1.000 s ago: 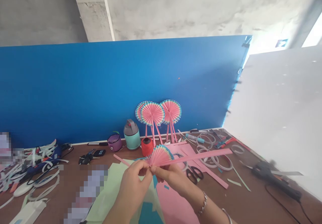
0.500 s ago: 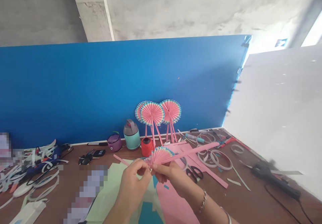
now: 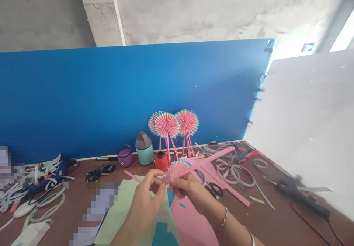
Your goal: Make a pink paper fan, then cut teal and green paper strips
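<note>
Head view: my right hand (image 3: 186, 189) is pinched closed on the pleated pink paper fan (image 3: 177, 168) and pink paper strip (image 3: 207, 161), keeping the pleats bunched. My left hand (image 3: 146, 198) is half-curled at the fan's base; can't tell if it grips. Finished paper fans (image 3: 166, 125) stand against the blue board (image 3: 83, 102). No readable labels.

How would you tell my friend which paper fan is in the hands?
Find the big blue board and the brown table below it. Above the table, a left hand and a right hand pinch a pink paper fan. Unlike the round fans by the board, it is only half a circle.
</note>
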`<state>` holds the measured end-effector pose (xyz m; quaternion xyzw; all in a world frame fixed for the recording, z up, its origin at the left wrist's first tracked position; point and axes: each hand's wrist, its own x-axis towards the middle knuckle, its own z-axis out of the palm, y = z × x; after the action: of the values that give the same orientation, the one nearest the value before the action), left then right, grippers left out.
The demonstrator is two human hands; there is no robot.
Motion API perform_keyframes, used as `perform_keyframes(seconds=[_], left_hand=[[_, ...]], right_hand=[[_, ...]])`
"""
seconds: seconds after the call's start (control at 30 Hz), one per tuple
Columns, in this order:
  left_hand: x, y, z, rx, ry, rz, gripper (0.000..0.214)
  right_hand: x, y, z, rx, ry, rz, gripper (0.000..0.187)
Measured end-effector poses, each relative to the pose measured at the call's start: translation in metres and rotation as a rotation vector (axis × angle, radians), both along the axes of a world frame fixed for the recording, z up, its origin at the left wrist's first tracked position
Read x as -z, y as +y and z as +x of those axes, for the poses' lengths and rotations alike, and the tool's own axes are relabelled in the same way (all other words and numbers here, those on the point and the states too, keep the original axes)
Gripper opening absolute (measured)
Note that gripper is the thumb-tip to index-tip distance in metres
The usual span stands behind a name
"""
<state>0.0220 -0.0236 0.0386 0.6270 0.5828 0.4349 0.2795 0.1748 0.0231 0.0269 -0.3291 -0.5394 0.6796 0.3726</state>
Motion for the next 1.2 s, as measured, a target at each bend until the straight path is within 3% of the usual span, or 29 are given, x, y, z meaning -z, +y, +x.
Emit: perform_keyframes(seconds=[0.13, 0.33, 0.63, 1.2], left_hand=[[-0.004, 0.001, 0.0, 0.031, 0.01, -0.067, 0.021], [-0.008, 0.005, -0.004, 0.129, -0.169, -0.124, 0.02], [-0.014, 0.003, 0.001, 0.125, -0.353, -0.196, 0.02], [-0.016, 0.001, 0.003, 0.129, -0.37, -0.2, 0.021]], right_hand=[[0.002, 0.001, 0.001, -0.037, 0.001, -0.004, 0.031], [0.009, 0.002, 0.003, -0.106, 0.095, -0.048, 0.03], [0.015, 0.006, 0.004, -0.207, 0.209, -0.099, 0.028], [0.014, 0.004, 0.004, -0.281, 0.274, -0.164, 0.03]])
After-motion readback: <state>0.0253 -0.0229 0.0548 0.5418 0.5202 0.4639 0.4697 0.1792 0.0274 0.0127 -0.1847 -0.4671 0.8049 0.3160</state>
